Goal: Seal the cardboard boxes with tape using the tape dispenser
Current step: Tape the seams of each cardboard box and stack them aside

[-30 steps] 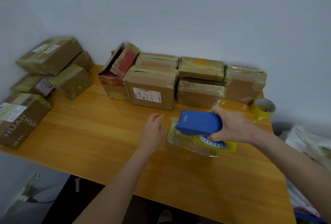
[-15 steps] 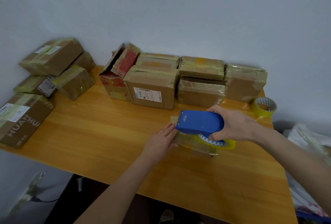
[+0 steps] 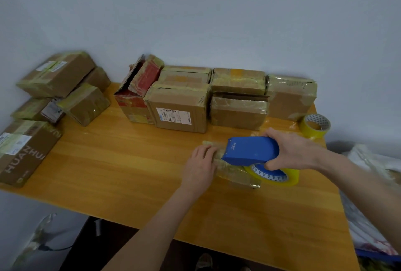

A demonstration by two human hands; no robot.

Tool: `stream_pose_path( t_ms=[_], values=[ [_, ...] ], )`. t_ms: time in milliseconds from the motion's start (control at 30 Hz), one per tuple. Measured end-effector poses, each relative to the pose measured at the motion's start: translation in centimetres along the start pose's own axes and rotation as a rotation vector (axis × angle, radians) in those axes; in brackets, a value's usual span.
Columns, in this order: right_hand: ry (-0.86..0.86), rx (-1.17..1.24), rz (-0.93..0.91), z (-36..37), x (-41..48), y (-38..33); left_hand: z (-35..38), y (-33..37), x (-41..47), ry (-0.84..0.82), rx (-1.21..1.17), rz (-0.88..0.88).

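"HUAN" in large white letters on left front box point(image 3: 26, 153); shipping label point(image 3: 174, 116) print illegible.

I see dim, flat, bluish light with soft shadows. Faint sheen on the table point(image 3: 134, 162) and taped boxes point(image 3: 238, 108). Edges bow; the whole view is slightly soft.

Blue tape dispenser point(image 3: 251, 150) sits atop flat, tape-covered box point(image 3: 236, 172).

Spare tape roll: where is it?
Head view: the spare tape roll sits on the table, far right corner, beside the rightmost box, beyond the right hand.
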State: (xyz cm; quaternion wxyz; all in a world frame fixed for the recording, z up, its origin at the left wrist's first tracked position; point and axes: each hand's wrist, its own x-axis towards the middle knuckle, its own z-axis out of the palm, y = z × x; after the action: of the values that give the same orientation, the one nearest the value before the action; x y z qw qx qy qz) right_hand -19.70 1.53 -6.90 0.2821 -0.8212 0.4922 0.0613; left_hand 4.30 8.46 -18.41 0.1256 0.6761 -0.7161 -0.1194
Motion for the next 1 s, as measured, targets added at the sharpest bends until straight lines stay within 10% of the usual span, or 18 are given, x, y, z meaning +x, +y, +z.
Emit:
stream_pose_path(
  t_ms=[1000],
  values=[
    [0.062, 0.026, 0.015, -0.7, -2.2, 2.7, 1.4, -1.1, 0.8, -0.141, 0.154, 0.095]
  ],
)
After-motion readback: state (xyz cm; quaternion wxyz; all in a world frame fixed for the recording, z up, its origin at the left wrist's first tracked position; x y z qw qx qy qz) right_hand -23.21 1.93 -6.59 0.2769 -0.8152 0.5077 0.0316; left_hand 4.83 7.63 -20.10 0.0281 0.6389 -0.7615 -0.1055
